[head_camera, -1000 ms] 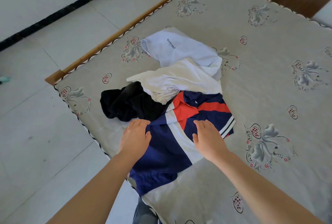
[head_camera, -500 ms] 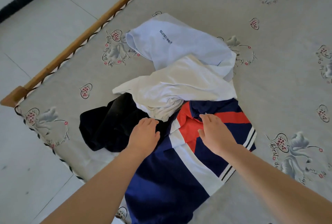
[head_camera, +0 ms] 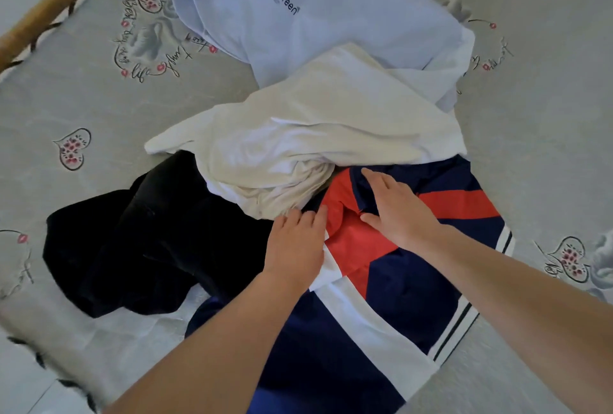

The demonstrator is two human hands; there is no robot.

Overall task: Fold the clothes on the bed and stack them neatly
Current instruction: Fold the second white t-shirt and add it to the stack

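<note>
Heap of four garments unfolded on bed (head_camera: pixel 530 121), grey cover printed with hearts and script. Nearest: navy, red and white striped shirt (head_camera: pixel 398 287), spread partly flat, lower edge running out of view at bottom. Left hand (head_camera: pixel 295 244) flat on shirt's white band, fingers straight, tips touching edge of cream-white garment (head_camera: pixel 308 135); grip released, nothing pinched. Right hand (head_camera: pixel 394 208) laid over red and navy collar area, fingers extended and slightly spread, thumb on red panel; grip likewise released, pressing only. Cream-white garment crumpled, overlapping top of striped shirt and right part of black garment (head_camera: pixel 132 241). Black garment bunched at left, near bed's edge. Pale blue garment (head_camera: pixel 298 15) farthest away, "sunscreen" printed on it, partly under cream-white one. Wooden bed frame (head_camera: pixel 49 5) visible at upper left, floor tile (head_camera: pixel 26 390) at lower left corner
</note>
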